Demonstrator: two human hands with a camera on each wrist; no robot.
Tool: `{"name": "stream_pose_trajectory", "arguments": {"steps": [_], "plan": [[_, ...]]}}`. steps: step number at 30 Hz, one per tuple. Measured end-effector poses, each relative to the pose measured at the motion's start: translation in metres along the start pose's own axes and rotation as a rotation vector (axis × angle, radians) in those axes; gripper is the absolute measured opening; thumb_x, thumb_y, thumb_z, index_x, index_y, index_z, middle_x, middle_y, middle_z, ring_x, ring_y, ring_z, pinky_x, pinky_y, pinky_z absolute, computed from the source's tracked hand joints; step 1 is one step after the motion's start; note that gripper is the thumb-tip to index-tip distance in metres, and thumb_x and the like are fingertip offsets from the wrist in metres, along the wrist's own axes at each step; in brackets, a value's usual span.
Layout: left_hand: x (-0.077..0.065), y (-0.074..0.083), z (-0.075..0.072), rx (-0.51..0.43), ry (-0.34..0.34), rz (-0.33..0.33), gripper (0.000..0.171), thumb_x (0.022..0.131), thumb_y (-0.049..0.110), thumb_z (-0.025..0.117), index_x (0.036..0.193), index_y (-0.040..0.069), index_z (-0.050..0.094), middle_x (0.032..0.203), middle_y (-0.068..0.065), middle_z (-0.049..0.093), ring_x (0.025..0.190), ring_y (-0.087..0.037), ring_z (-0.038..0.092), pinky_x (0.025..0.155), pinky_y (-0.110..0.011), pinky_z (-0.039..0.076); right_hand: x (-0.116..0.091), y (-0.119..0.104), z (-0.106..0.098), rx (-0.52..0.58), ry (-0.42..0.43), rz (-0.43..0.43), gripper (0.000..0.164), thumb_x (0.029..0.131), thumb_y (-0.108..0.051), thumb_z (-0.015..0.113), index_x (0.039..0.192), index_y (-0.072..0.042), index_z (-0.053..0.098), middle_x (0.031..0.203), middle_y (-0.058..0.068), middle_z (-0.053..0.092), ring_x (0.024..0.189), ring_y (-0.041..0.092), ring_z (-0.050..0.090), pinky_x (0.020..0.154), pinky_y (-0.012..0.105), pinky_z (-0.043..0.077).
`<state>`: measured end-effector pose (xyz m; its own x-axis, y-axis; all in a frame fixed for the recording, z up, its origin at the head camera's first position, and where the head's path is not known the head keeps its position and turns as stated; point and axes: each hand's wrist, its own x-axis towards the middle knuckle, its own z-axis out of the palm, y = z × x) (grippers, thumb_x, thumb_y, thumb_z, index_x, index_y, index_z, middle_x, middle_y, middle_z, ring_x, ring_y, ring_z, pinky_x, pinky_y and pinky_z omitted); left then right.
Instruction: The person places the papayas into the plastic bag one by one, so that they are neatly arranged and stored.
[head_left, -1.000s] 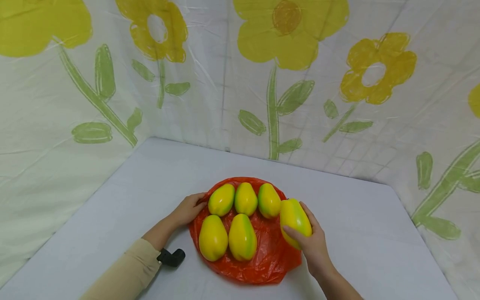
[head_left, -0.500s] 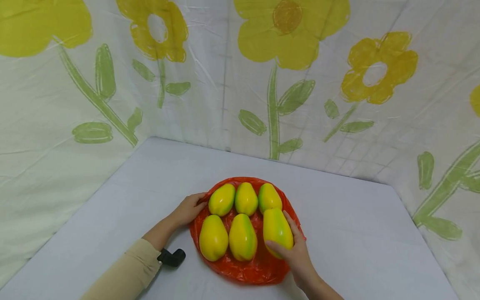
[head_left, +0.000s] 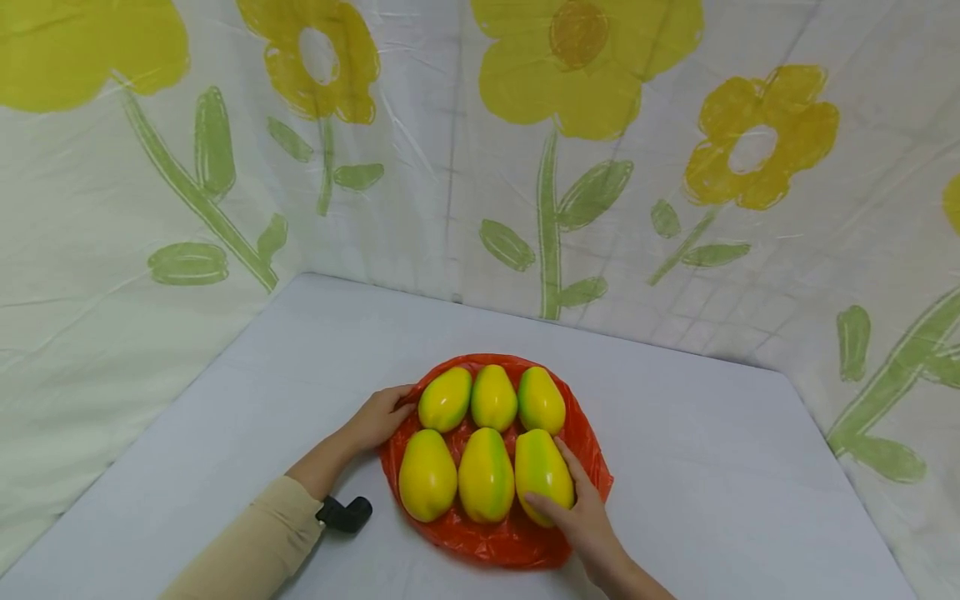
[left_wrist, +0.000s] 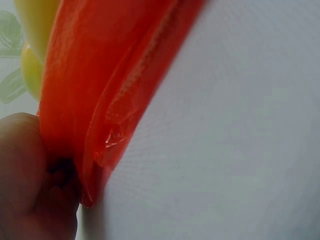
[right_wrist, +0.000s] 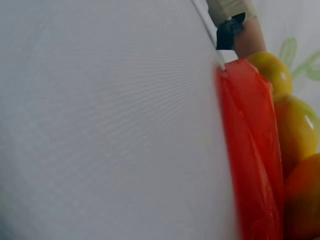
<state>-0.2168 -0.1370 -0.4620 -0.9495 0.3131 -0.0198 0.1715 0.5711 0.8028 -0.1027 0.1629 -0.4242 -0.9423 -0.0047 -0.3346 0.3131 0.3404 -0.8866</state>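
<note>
A red plastic bag [head_left: 522,542] lies spread in a round, low shape on the table, bearing yellow-green papayas in two rows of three. My right hand [head_left: 587,515] holds the front-right papaya [head_left: 542,467], thumb on its near side and fingers along its right. Beside it sit the front-middle papaya [head_left: 486,475] and the front-left papaya [head_left: 427,475]. Behind, the back-row papaya [head_left: 542,402] at the right nearly meets the held one. At the bag's left edge, my left hand [head_left: 380,417] grips the red plastic; its thumb shows against the bag's side in the left wrist view.
The white table [head_left: 720,467] runs back to a hanging cloth [head_left: 420,192] printed with yellow flowers. A black device [head_left: 345,515] is strapped to the left wrist, below a beige sleeve [head_left: 255,542]. The right hand is outside the right wrist view.
My right hand has carried its papaya left and down from over the bag's right edge to the front row's right place. The left hand has stayed at the bag's edge.
</note>
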Motion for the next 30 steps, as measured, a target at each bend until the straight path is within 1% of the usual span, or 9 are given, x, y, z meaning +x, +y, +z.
{"name": "stream_pose_trajectory", "arguments": {"steps": [4,9,13,18,20,22,25,28,30], "plan": [[0.0,0.0,0.0,0.009,0.006,0.004,0.037,0.097,0.015,0.046,0.133,0.006,0.05,0.13,-0.012,0.057,0.115,-0.024,0.055,0.099,-0.045,0.045,0.0,0.005,0.001,-0.012,-0.019,0.021,0.094,0.076,-0.043,0.072,0.149,-0.026,0.016,0.144,0.012,0.032,0.118,0.029,0.039,0.095,0.046,0.048],[0.0,0.0,-0.001,0.008,0.007,0.016,0.037,0.097,0.014,0.046,0.133,0.005,0.05,0.13,-0.013,0.056,0.118,-0.026,0.053,0.1,-0.046,0.044,-0.001,0.007,0.003,0.008,-0.059,0.009,0.093,0.079,-0.041,0.07,0.15,-0.026,0.012,0.146,0.013,0.027,0.12,0.031,0.036,0.094,0.047,0.048],[0.0,-0.001,-0.001,0.008,0.007,0.012,0.037,0.098,0.014,0.045,0.133,0.005,0.05,0.131,-0.013,0.056,0.117,-0.026,0.054,0.1,-0.046,0.045,-0.002,0.006,0.003,0.021,-0.069,0.007,0.092,0.08,-0.04,0.069,0.15,-0.025,0.01,0.146,0.013,0.025,0.121,0.032,0.034,0.095,0.048,0.047],[0.0,-0.001,0.001,0.005,0.01,-0.004,0.037,0.097,0.014,0.045,0.133,0.006,0.05,0.131,-0.013,0.056,0.118,-0.026,0.053,0.1,-0.045,0.045,-0.003,0.0,-0.001,0.024,-0.056,0.02,0.088,0.082,-0.04,0.067,0.149,-0.022,0.013,0.148,0.012,0.024,0.122,0.031,0.034,0.1,0.05,0.044],[0.0,-0.001,0.002,0.002,0.011,-0.007,0.037,0.097,0.014,0.046,0.133,0.006,0.05,0.131,-0.013,0.056,0.118,-0.026,0.053,0.1,-0.045,0.045,-0.004,-0.004,-0.004,0.019,-0.033,0.004,0.087,0.082,-0.039,0.067,0.149,-0.02,0.015,0.151,0.011,0.022,0.128,0.033,0.031,0.103,0.053,0.039],[0.0,-0.001,0.002,0.003,0.005,0.003,0.037,0.097,0.014,0.046,0.133,0.006,0.05,0.131,-0.013,0.056,0.118,-0.026,0.053,0.1,-0.045,0.045,-0.004,-0.009,-0.008,0.005,-0.007,-0.04,0.084,0.083,-0.036,0.067,0.148,-0.019,0.018,0.154,0.01,0.019,0.136,0.035,0.024,0.107,0.056,0.031],[0.001,0.0,-0.001,-0.02,-0.016,-0.012,0.041,0.097,0.017,0.046,0.137,0.006,0.045,0.136,-0.014,0.052,0.122,-0.028,0.05,0.102,-0.046,0.042,0.0,-0.016,-0.018,-0.045,0.016,-0.13,0.077,0.084,-0.032,0.066,0.147,-0.018,0.023,0.157,0.008,0.011,0.142,0.037,0.01,0.109,0.06,0.018],[0.0,0.003,-0.01,-0.03,-0.03,-0.023,0.055,0.097,0.025,0.048,0.146,0.007,0.03,0.145,-0.018,0.039,0.132,-0.034,0.039,0.107,-0.051,0.035,0.009,-0.024,-0.035,-0.15,0.027,-0.211,0.07,0.086,-0.033,0.064,0.145,-0.02,0.028,0.158,0.005,0.006,0.144,0.035,0.004,0.108,0.064,0.014],[-0.001,0.008,-0.02,0.009,-0.006,-0.014,0.066,0.096,0.032,0.049,0.149,0.008,0.019,0.152,-0.018,0.026,0.139,-0.036,0.027,0.11,-0.054,0.027,0.017,-0.029,-0.052,-0.257,0.037,-0.27,0.069,0.087,-0.036,0.063,0.145,-0.02,0.028,0.159,0.005,0.002,0.144,0.035,0.0,0.105,0.069,0.013]]}}
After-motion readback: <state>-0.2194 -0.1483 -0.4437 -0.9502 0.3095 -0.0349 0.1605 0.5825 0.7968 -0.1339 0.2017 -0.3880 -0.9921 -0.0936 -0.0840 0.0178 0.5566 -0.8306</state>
